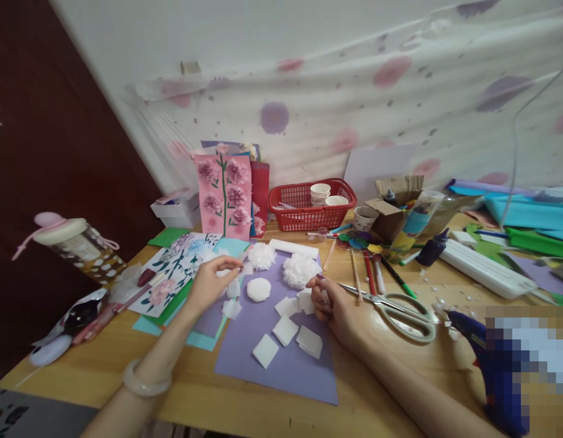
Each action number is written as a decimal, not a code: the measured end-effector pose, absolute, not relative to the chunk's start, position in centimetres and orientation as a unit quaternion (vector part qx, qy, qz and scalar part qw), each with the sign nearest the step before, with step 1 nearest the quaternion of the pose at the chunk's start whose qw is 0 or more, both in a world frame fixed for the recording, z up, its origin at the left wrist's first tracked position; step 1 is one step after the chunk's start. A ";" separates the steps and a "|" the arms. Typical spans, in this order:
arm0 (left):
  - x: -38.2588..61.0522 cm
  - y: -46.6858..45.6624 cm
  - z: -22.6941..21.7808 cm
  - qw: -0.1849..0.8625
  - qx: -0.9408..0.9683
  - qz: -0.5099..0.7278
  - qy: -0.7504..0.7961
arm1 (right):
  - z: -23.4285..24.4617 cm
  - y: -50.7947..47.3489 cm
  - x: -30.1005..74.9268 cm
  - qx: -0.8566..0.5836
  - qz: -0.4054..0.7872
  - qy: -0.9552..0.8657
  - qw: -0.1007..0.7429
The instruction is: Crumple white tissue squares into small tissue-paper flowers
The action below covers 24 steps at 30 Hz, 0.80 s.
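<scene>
White square paper pieces (285,330) on flat purple paper sheet (300,380); left hand (214,277) narrow, right hand (331,303) curled, cannot tell if either holds anything; careless brush could scatter pieces.

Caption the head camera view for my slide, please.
Left hand and right hand near white squares and ruffled white flowers on a purple sheet, scissors lying to the right.
</scene>
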State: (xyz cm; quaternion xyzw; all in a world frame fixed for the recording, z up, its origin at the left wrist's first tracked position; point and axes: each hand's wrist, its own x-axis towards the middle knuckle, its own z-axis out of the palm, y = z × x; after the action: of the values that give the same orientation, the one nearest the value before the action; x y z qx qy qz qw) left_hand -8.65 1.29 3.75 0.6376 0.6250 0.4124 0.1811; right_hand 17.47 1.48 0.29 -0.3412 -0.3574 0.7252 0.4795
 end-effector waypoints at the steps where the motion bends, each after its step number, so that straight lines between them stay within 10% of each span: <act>1: -9.6 1.4 3.9 0.161 0.621 0.418 0.643 | 0.4 1.4 17.4 -0.339 0.730 -0.354 0.476; 7: -8.5 0.0 4.0 0.043 0.608 0.435 0.662 | 0.4 1.1 17.1 -0.299 0.772 -0.328 0.455; 18: -0.6 0.4 4.2 0.283 0.707 0.377 0.527 | 0.0 1.8 17.2 -0.181 0.847 -0.243 0.437; 24: 1.0 0.9 2.3 0.226 0.725 0.363 0.540 | 0.1 1.3 16.9 -0.198 0.841 -0.250 0.437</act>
State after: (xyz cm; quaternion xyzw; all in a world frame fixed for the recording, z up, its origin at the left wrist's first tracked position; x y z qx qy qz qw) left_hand 1.00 0.85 2.30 0.7250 0.5400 0.3630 0.2261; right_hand 16.93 1.30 0.05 -0.1983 -0.2502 0.8408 0.4372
